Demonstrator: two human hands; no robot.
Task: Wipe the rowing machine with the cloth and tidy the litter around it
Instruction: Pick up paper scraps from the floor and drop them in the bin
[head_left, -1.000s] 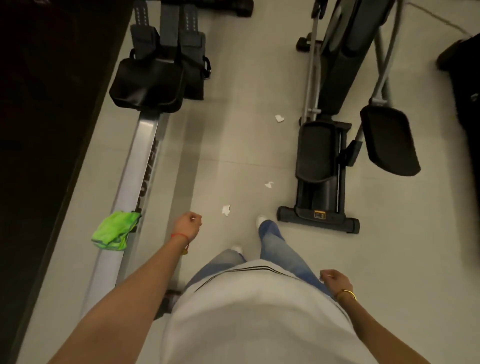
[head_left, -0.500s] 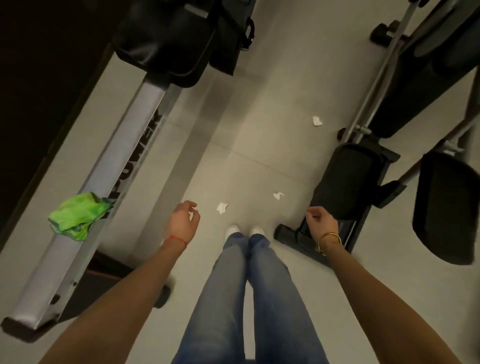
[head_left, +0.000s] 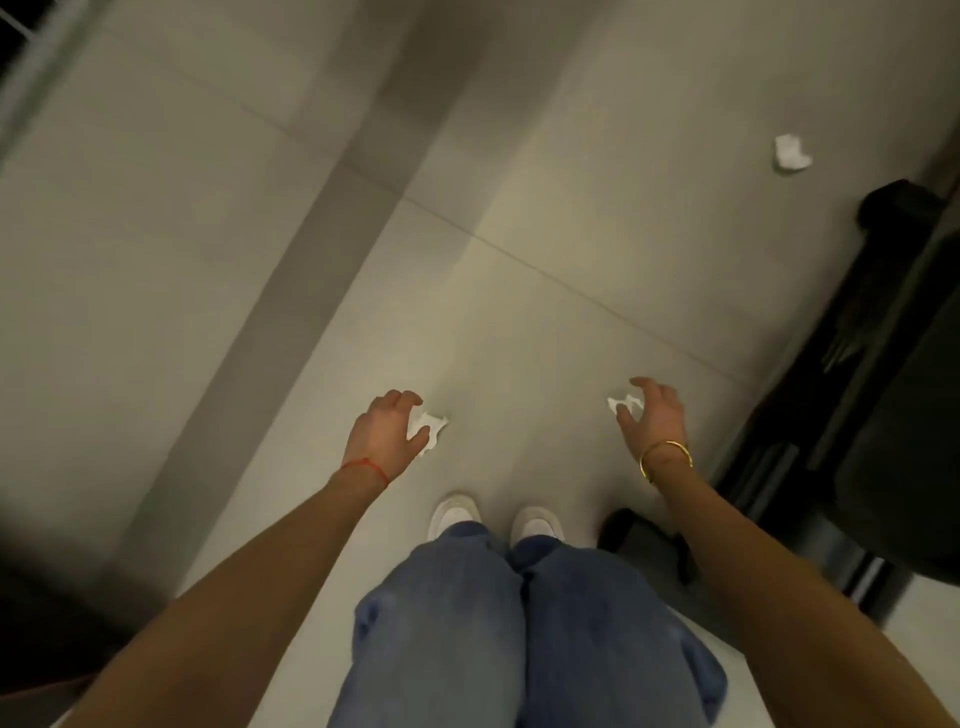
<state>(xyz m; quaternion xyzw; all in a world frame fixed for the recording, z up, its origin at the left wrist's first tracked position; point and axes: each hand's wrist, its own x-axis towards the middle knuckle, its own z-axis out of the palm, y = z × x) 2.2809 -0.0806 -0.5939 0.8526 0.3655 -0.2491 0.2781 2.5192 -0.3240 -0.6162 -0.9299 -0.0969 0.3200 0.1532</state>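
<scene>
White paper scrap (head_left: 430, 427) under left hand (head_left: 385, 435), grip apart, second scrap (head_left: 623, 403) at right hand (head_left: 652, 415), grip apart, third scrap (head_left: 790, 152) at two o'clock on floor (head_left: 519, 291).

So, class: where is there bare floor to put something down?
Bare tiles stretch ahead of both hands, left of the far paper scrap. It is crowded by the black machine on the right and near the shoes.
</scene>
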